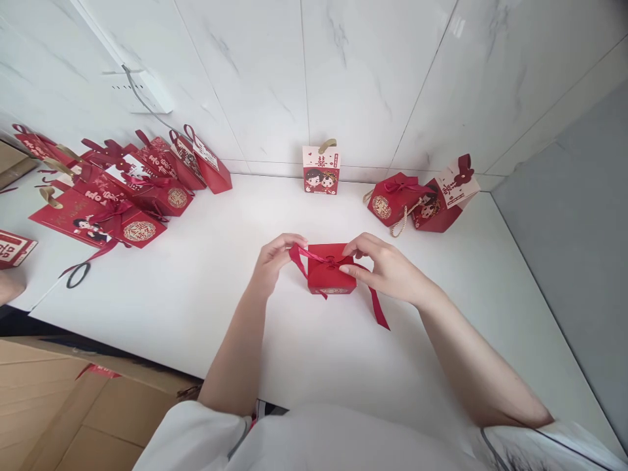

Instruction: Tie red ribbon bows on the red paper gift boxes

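A small red gift box (318, 278) with a gold emblem on its front stands on the white table before me. Dark red ribbon (380, 313) crosses its top, knotted or looped at the middle, one tail hanging to the right. My left hand (275, 263) is closed at the box's left side, pinching a loop of the ribbon between thumb and fingers. From the right, my right hand (387, 267) reaches over the box top, thumb and bent fingers closing on the ribbon near its centre. The exact contact under those fingertips is partly hidden.
Several decorated red boxes and bags (142, 226) crowd the left. One pink-and-red box (321, 171) stands by the wall; a red box (392, 199) and a bag (444, 203) stand right. Scissors (78, 275) lie left, near another person's hand (10, 288). Cardboard (108, 418) is below.
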A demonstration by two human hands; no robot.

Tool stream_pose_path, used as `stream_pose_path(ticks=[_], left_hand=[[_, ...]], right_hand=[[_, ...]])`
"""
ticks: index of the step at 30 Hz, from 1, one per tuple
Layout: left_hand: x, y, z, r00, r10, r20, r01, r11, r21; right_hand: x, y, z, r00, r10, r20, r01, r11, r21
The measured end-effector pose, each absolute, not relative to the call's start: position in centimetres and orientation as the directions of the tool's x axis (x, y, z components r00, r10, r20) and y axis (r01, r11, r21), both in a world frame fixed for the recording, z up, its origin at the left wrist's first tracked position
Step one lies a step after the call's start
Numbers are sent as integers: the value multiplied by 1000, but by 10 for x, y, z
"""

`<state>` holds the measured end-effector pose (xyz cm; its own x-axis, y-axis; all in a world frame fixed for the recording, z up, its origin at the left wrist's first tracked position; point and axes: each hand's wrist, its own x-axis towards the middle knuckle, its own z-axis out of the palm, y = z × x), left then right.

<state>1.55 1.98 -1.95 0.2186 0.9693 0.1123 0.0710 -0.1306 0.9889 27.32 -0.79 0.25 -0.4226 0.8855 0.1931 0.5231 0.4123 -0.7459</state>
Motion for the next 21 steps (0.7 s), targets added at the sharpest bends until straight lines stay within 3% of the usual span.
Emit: stream_pose_path(ticks=[5,12,17,21], left_hand=[[-25,31,-15,179,982,59,-16,-57,998],[3,21,-18,281,937,-209,400,84,913],[19,12,-13,487,786,-381,469,133,873],[20,11,-8,509,781,-363,457,113,882]], right_hand=[[272,-7,-3,-484,862,153,556,437,-707],[276,-5,-3,-446,887,117,512,360,-780],[281,-3,-3,-404,914,34,446,230,-865],[284,1,-5,-343,938,-51,320,66,-945]])
